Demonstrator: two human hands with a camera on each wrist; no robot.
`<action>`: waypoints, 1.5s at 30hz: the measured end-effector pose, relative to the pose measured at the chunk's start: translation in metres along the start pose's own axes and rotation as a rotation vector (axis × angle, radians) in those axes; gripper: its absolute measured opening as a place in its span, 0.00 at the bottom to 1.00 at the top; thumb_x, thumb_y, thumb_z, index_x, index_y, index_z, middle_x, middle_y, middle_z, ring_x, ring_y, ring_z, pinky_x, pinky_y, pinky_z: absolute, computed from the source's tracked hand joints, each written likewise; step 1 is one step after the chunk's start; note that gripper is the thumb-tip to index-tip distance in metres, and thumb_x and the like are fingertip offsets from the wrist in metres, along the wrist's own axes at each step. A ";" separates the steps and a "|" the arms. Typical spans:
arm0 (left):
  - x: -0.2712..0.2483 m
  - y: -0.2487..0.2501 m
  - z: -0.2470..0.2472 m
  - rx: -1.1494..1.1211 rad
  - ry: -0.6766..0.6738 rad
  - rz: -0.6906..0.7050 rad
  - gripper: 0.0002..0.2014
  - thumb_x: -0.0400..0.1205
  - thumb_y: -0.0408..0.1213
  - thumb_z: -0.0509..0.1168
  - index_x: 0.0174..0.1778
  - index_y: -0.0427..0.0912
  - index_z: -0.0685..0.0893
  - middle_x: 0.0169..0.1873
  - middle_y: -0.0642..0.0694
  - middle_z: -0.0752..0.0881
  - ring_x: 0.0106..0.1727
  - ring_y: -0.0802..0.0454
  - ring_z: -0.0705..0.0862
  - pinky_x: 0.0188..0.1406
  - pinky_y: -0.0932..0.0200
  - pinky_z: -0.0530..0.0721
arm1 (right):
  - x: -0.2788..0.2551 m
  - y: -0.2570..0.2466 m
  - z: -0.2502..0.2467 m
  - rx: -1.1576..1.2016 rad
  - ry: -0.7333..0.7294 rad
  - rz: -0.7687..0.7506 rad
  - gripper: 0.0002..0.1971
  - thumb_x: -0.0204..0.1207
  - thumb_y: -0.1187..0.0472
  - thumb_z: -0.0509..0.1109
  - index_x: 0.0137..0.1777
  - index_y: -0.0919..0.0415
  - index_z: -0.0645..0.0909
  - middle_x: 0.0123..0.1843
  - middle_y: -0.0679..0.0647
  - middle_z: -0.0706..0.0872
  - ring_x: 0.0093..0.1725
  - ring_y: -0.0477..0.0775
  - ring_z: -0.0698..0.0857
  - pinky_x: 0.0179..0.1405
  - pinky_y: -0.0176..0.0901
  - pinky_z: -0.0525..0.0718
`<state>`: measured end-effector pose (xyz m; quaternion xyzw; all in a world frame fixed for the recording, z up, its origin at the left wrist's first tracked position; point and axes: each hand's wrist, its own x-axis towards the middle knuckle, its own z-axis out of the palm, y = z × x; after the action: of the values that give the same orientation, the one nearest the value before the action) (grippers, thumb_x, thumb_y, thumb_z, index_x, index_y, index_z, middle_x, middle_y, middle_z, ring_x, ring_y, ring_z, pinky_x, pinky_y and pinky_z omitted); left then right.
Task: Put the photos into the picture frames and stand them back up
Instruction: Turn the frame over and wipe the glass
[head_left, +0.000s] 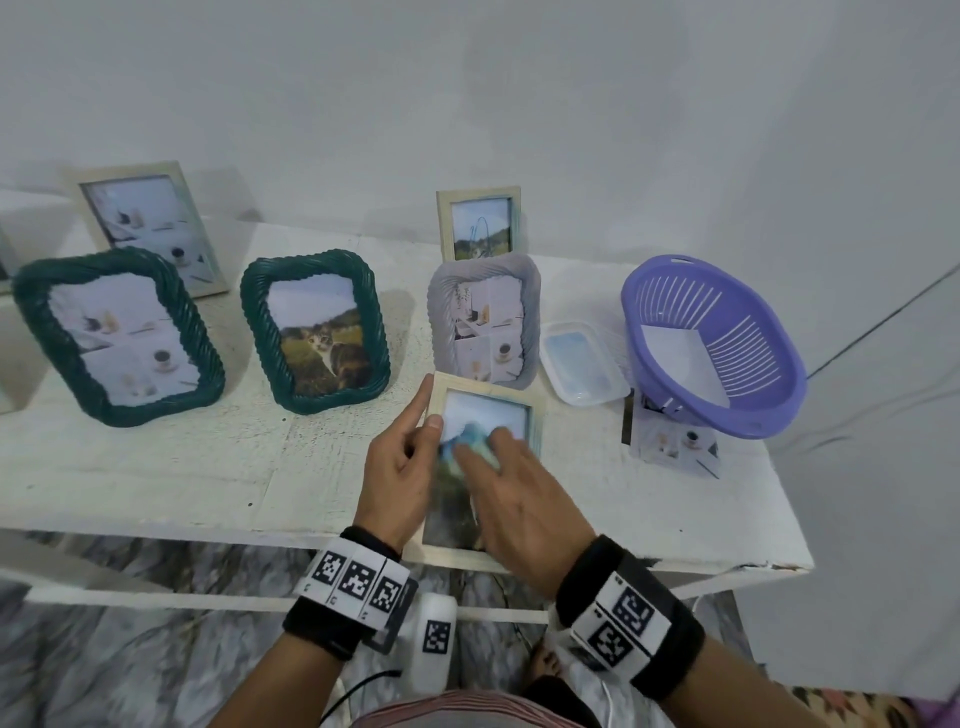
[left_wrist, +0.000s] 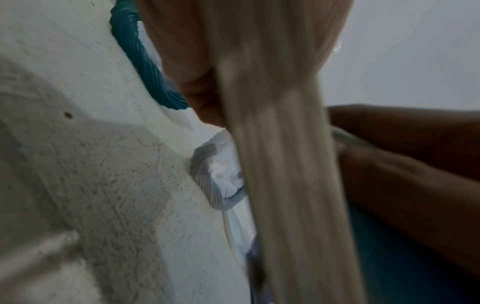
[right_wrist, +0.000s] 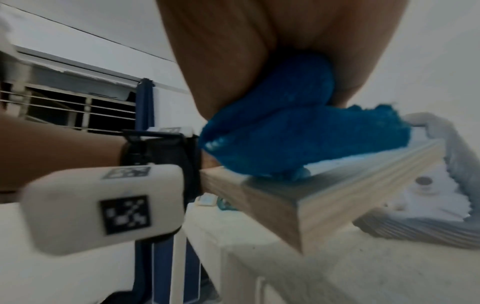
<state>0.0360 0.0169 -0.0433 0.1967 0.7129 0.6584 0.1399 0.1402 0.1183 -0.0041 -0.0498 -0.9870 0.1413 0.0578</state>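
A light wooden picture frame (head_left: 535, 415) with a landscape photo behind its glass lies tilted at the table's front edge. My left hand (head_left: 410, 447) grips its left side, thumb on the front and index finger along the edge; in the left wrist view the frame (left_wrist: 285, 164) fills the middle. My right hand (head_left: 501, 470) holds a blue cloth (head_left: 470, 439) bunched in its fingers and presses it on the glass. The right wrist view shows the cloth (right_wrist: 285, 133) resting on the frame (right_wrist: 311, 197).
Standing on the white table (head_left: 156, 483) are two green rope-edged frames (head_left: 156, 410) (head_left: 337, 400), a grey one (head_left: 483, 265), and two pale frames at the back (head_left: 148, 169) (head_left: 479, 193). At the right are a clear plastic tub (head_left: 582, 364), a purple basket (head_left: 711, 343) and a loose photo (head_left: 672, 441).
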 end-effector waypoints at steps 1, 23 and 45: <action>0.000 0.000 -0.001 -0.016 -0.004 -0.009 0.22 0.89 0.35 0.58 0.79 0.55 0.70 0.18 0.58 0.64 0.23 0.62 0.62 0.22 0.70 0.65 | -0.007 -0.003 0.001 0.014 -0.068 -0.061 0.22 0.74 0.69 0.58 0.69 0.65 0.73 0.56 0.60 0.75 0.46 0.54 0.73 0.38 0.42 0.77; 0.005 -0.012 -0.008 -0.097 -0.022 -0.042 0.19 0.88 0.42 0.61 0.74 0.65 0.76 0.37 0.47 0.71 0.36 0.53 0.70 0.39 0.56 0.73 | 0.018 0.025 -0.027 -0.136 -0.089 -0.126 0.22 0.69 0.67 0.74 0.65 0.58 0.79 0.55 0.61 0.78 0.47 0.59 0.79 0.35 0.47 0.86; 0.018 -0.015 -0.019 -0.106 0.028 -0.024 0.19 0.86 0.45 0.62 0.72 0.68 0.76 0.47 0.48 0.71 0.46 0.49 0.70 0.48 0.48 0.72 | 0.014 0.014 -0.043 -0.185 -0.130 0.029 0.19 0.74 0.68 0.59 0.66 0.63 0.76 0.58 0.62 0.73 0.47 0.61 0.76 0.40 0.49 0.79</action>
<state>0.0097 0.0079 -0.0551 0.1711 0.6811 0.6964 0.1478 0.1326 0.1445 0.0341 -0.0598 -0.9967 0.0533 -0.0132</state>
